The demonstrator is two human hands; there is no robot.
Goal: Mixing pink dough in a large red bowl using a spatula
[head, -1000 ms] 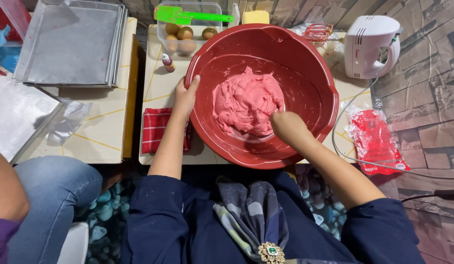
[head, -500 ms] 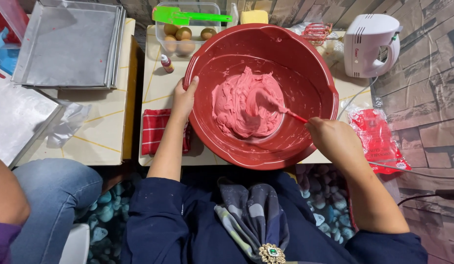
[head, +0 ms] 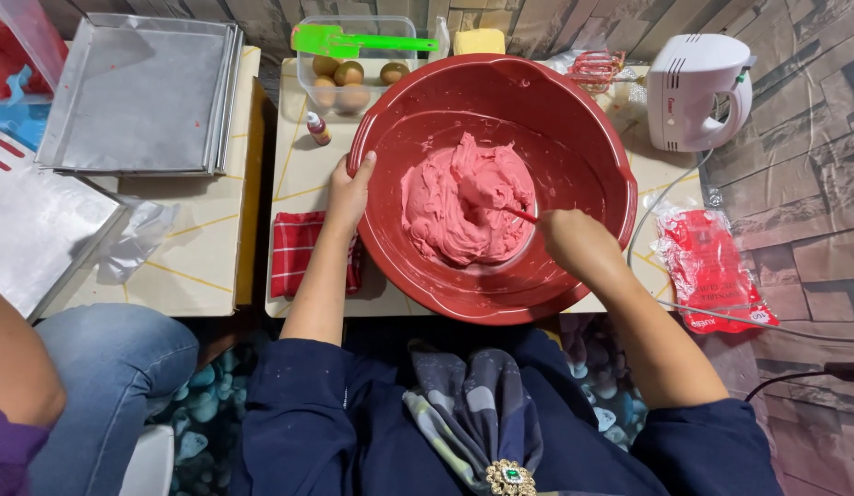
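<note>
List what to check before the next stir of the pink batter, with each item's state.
1. Left hand grips the bowl rim: ok.
2. Right hand holds the stirring tool, its tip buried in the batter: ok.
3. Bowl sits fully on the table: not ok, its near edge overhangs toward the lap.
4. Mixer stands clear of the bowl: ok.
5. Mixer cord keeps clear of the right arm: cannot tell, it runs close past the bowl.
6. Egg tub is apart from the bowl: cannot tell, they look nearly touching.
</note>
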